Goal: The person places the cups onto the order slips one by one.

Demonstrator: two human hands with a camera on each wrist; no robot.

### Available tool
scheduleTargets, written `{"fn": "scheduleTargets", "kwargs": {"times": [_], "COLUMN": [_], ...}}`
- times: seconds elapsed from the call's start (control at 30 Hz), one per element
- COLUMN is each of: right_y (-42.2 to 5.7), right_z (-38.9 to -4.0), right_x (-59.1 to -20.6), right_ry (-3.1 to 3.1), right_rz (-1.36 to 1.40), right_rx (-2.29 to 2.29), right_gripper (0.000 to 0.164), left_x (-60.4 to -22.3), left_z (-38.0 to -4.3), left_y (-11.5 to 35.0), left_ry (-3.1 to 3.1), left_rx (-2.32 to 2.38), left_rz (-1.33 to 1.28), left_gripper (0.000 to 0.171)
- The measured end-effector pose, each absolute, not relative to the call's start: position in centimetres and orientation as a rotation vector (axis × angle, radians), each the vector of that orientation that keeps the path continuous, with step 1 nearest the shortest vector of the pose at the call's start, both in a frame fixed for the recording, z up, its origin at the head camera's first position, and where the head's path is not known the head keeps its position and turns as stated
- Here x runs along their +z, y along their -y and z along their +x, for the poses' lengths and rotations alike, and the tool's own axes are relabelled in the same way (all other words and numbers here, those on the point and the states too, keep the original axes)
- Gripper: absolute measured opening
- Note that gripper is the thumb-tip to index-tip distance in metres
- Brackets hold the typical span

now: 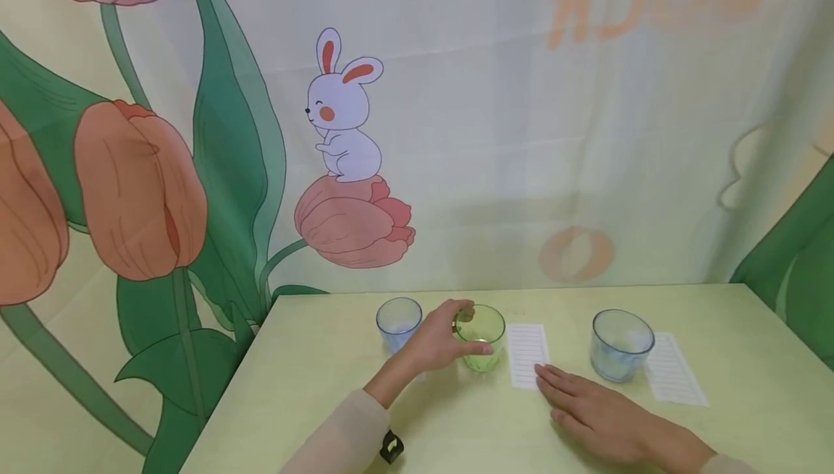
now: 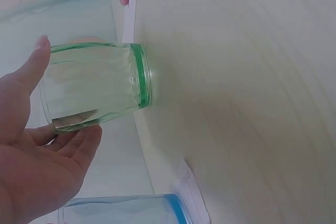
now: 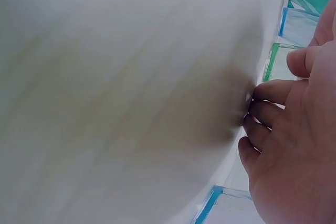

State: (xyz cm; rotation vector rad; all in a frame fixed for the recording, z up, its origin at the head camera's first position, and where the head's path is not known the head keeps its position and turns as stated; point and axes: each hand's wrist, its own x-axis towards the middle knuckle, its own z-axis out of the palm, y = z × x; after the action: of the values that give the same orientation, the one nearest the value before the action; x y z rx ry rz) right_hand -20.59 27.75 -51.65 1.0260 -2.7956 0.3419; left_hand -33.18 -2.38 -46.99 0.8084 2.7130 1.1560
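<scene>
My left hand holds a clear green glass near its rim, thumb on the near side and fingers round the far side. In the left wrist view the green glass stands upright, its base close to the tabletop. To its right lies a white paper strip with printed lines. My right hand is palm down with fingers extended, fingertips at the strip's near right corner. In the right wrist view the right hand's fingers reach down to the table surface.
A bluish glass stands left of the green one, partly behind the left hand, with a paper slip by its base. Another bluish glass stands at right beside a second printed strip. A printed curtain hangs behind the table.
</scene>
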Motion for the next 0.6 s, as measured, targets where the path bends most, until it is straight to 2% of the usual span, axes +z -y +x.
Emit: {"fn": "scheduleTargets", "kwargs": {"times": [0.6], "right_y": [-27.79], "right_z": [-20.79], "right_x": [-51.22], "right_ry": [2.826], "right_rz": [1.057], "right_rx": [0.314], "right_gripper": [0.049], "left_x": [-46.59], "left_z": [-33.35], "left_y": [2.34], "left_ry": [-2.708], "left_rx": [1.091], "left_rz": [0.875], "left_gripper": [0.09]}}
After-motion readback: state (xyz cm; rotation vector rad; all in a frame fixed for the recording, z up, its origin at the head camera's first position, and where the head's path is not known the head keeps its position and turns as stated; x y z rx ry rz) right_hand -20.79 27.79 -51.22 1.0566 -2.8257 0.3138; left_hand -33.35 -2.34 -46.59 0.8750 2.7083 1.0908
